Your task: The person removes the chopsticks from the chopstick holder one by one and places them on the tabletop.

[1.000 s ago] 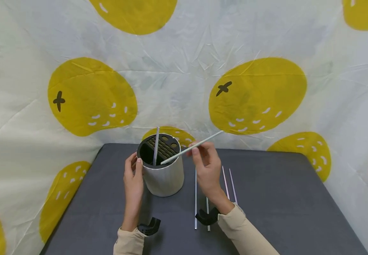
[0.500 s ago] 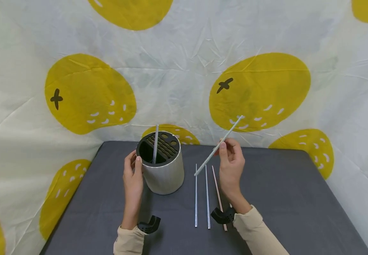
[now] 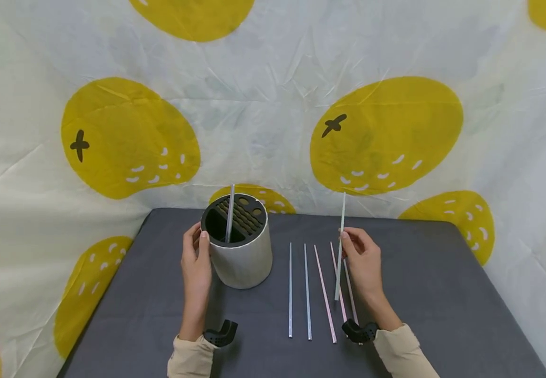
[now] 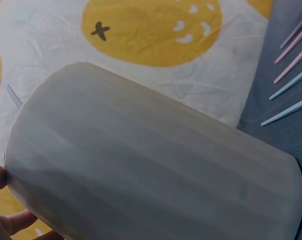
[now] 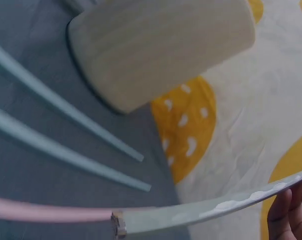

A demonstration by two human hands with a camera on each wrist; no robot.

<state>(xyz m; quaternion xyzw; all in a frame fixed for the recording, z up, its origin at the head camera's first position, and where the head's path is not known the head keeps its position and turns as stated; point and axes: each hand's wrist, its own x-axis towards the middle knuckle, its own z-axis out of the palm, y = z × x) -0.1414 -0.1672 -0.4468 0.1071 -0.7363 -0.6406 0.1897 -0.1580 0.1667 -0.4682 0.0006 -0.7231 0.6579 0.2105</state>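
My left hand (image 3: 196,273) holds the side of a pale round utensil holder (image 3: 242,266), thumb near its rim. The holder has a dark slotted top, and one silvery chopstick (image 3: 230,215) stands in its large opening. My right hand (image 3: 364,262) pinches a pale green chopstick (image 3: 341,247) between thumb and fingers, above the table. In the right wrist view the held chopstick (image 5: 191,214) runs in from the fingers (image 5: 281,210). Below and left of that hand lie several pale blue, pink and purplish chopsticks (image 3: 326,302), partly hidden at the right by the hand and wrist camera.
A dark grey cloth covers the table (image 3: 443,294). Behind it hangs a white cloth (image 3: 254,131) printed with yellow fruit. The lying chopsticks form a spread row right of the holder.
My right hand has carried the pale green chopstick from above the holder rightward over the lying row, turning it from slanted to nearly in line with them. The left hand stays on the holder.
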